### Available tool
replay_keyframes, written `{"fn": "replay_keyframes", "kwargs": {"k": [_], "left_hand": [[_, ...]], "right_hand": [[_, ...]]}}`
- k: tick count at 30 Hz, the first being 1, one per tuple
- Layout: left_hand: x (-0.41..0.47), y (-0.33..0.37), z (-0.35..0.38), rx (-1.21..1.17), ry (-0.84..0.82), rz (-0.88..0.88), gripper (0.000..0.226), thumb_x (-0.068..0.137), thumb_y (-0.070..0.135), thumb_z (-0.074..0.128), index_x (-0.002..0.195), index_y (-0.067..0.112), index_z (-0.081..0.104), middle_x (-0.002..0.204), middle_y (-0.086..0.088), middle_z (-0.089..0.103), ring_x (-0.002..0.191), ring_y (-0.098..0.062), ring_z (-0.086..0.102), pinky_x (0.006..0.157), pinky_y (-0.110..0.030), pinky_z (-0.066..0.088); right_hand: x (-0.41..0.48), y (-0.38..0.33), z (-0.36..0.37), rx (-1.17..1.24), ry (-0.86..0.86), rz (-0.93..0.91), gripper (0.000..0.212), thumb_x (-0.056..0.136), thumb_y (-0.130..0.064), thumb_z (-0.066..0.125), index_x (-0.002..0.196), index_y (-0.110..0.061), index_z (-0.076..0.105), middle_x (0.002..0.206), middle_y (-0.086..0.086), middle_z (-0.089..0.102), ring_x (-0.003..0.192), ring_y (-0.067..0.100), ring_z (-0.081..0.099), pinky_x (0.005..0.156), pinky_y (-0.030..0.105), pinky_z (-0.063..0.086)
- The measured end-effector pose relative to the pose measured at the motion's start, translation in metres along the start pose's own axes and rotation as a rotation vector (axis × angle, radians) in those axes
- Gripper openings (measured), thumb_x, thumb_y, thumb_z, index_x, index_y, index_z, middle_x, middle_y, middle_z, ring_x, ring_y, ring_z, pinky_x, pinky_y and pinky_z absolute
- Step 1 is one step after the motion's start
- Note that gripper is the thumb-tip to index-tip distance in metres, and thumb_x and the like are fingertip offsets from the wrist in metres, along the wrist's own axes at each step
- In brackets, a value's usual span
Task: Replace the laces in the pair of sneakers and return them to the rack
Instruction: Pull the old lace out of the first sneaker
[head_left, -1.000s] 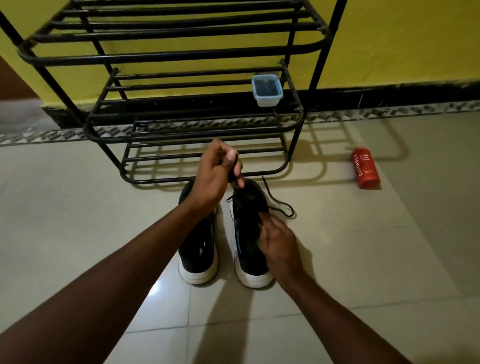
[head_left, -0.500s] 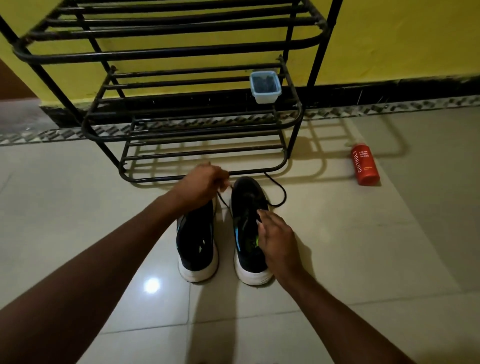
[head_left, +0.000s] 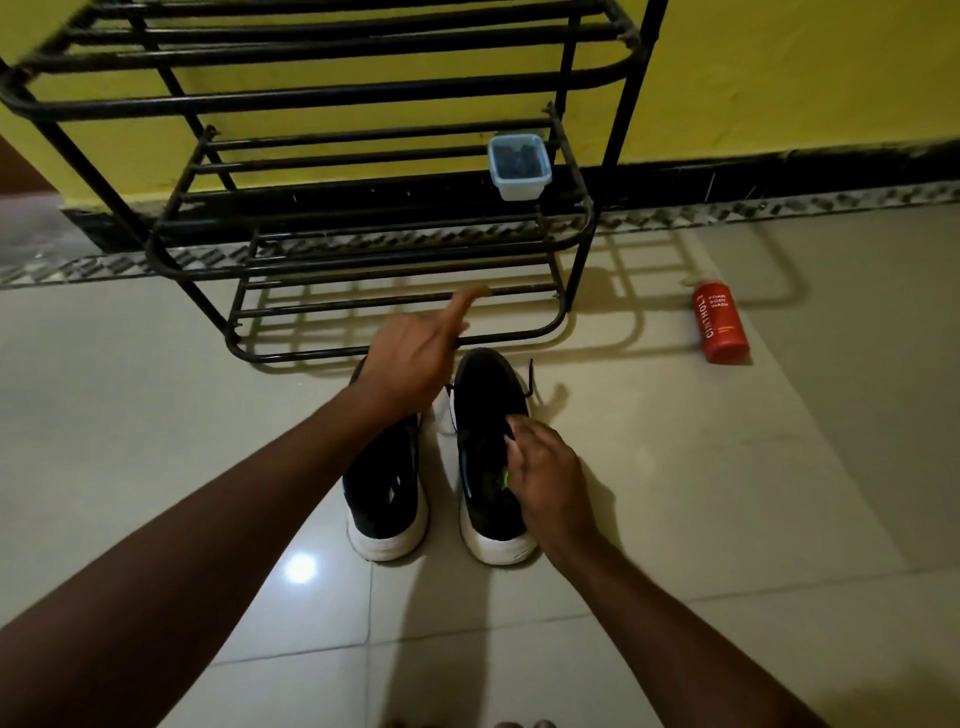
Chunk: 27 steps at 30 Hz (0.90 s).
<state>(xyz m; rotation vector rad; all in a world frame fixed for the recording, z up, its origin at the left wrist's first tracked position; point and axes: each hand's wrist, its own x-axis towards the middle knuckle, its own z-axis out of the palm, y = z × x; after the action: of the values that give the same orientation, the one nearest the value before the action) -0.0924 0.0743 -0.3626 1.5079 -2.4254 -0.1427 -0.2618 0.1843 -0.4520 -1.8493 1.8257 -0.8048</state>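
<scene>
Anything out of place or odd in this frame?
A red Cinthol body wash bottle lies on its side on the floor tiles, right of the shoe rack, an odd item for a lacing job. A black lace trails loose beside the toe of the right-hand sneaker.

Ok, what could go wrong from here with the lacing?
The lace trails loose beside the right sneaker toe; a hard pull might drag it out of an eyelet. The left hand is blurred close to the bottom bar of the rack and could knock it.
</scene>
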Motion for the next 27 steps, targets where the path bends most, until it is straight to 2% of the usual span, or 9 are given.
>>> {"fn": "replay_keyframes", "kwargs": {"k": [4, 6, 10, 14, 17, 19, 22, 24, 27], "left_hand": [[-0.011, -0.009, 0.012, 0.326, -0.363, -0.088, 0.025, 0.102, 0.029, 0.056, 0.123, 0.017, 0.061, 0.107, -0.009, 0.063, 0.095, -0.021, 0.06, 0.06, -0.027, 0.036], [-0.012, -0.009, 0.013, 0.083, -0.345, -0.162, 0.024, 0.102, 0.031, 0.055, 0.099, 0.011, 0.069, 0.094, -0.007, 0.065, 0.084, -0.02, 0.063, 0.056, -0.025, 0.034], [-0.01, -0.004, 0.004, -0.477, 0.041, -0.244, 0.049, 0.105, 0.031, 0.052, 0.065, 0.003, 0.053, 0.059, -0.011, 0.049, 0.055, -0.024, 0.051, 0.056, -0.033, 0.038], [0.003, 0.016, -0.014, -0.968, 0.244, -0.263, 0.044, 0.097, 0.01, 0.062, 0.059, 0.013, 0.04, 0.055, 0.002, 0.034, 0.051, -0.01, 0.036, 0.065, -0.025, 0.046], [0.011, 0.023, -0.014, -1.279, 0.166, -0.345, 0.036, 0.101, 0.012, 0.057, 0.068, 0.008, 0.045, 0.067, -0.005, 0.044, 0.064, -0.011, 0.052, 0.067, -0.026, 0.052], [0.011, 0.019, -0.006, -1.08, 0.107, -0.356, 0.03, 0.104, 0.022, 0.054, 0.081, 0.004, 0.048, 0.075, -0.008, 0.053, 0.068, -0.013, 0.058, 0.061, -0.031, 0.051], [0.006, 0.006, 0.009, -0.403, 0.019, -0.189, 0.024, 0.104, 0.031, 0.05, 0.113, 0.01, 0.046, 0.084, -0.009, 0.065, 0.068, -0.02, 0.061, 0.054, -0.037, 0.05], [0.001, 0.001, 0.019, -0.096, -0.16, -0.099, 0.027, 0.105, 0.034, 0.048, 0.127, 0.021, 0.043, 0.081, 0.0, 0.061, 0.06, -0.013, 0.055, 0.046, -0.028, 0.042], [-0.005, -0.003, 0.034, 0.079, -0.367, -0.142, 0.025, 0.102, 0.04, 0.054, 0.113, 0.02, 0.063, 0.08, 0.004, 0.056, 0.066, -0.009, 0.054, 0.055, -0.023, 0.037]], "right_hand": [[0.0, 0.001, 0.002, 0.001, 0.02, -0.007, 0.035, 0.098, -0.008, 0.056, 0.132, -0.003, 0.064, 0.132, 0.014, 0.065, 0.12, 0.029, 0.062, 0.106, 0.035, 0.049], [0.0, 0.001, 0.002, -0.002, 0.027, -0.01, 0.034, 0.099, -0.008, 0.056, 0.131, -0.003, 0.065, 0.131, 0.014, 0.066, 0.119, 0.028, 0.063, 0.105, 0.034, 0.049], [0.0, 0.001, 0.0, -0.006, 0.023, -0.014, 0.034, 0.099, -0.009, 0.055, 0.131, -0.003, 0.064, 0.13, 0.015, 0.066, 0.118, 0.029, 0.063, 0.104, 0.035, 0.05], [0.0, 0.0, -0.002, -0.007, 0.005, -0.014, 0.036, 0.1, -0.009, 0.053, 0.134, -0.003, 0.063, 0.132, 0.016, 0.064, 0.117, 0.031, 0.063, 0.101, 0.037, 0.051], [0.0, 0.0, -0.003, -0.011, -0.005, -0.014, 0.037, 0.1, -0.01, 0.051, 0.135, -0.004, 0.062, 0.133, 0.015, 0.063, 0.119, 0.03, 0.062, 0.101, 0.037, 0.05], [0.0, -0.002, -0.004, -0.009, -0.008, -0.014, 0.036, 0.1, -0.01, 0.051, 0.134, -0.003, 0.062, 0.133, 0.015, 0.063, 0.119, 0.03, 0.062, 0.102, 0.037, 0.05], [0.0, -0.002, -0.004, -0.01, -0.005, -0.017, 0.035, 0.1, -0.01, 0.053, 0.133, -0.002, 0.062, 0.132, 0.015, 0.064, 0.12, 0.03, 0.062, 0.104, 0.037, 0.049], [0.0, -0.002, -0.004, -0.012, -0.01, -0.017, 0.036, 0.101, -0.01, 0.052, 0.135, -0.003, 0.061, 0.134, 0.014, 0.063, 0.122, 0.028, 0.06, 0.106, 0.036, 0.047], [-0.001, -0.003, -0.004, -0.011, -0.006, -0.014, 0.036, 0.101, -0.011, 0.052, 0.136, -0.004, 0.06, 0.135, 0.013, 0.063, 0.124, 0.027, 0.06, 0.107, 0.033, 0.046]]}}
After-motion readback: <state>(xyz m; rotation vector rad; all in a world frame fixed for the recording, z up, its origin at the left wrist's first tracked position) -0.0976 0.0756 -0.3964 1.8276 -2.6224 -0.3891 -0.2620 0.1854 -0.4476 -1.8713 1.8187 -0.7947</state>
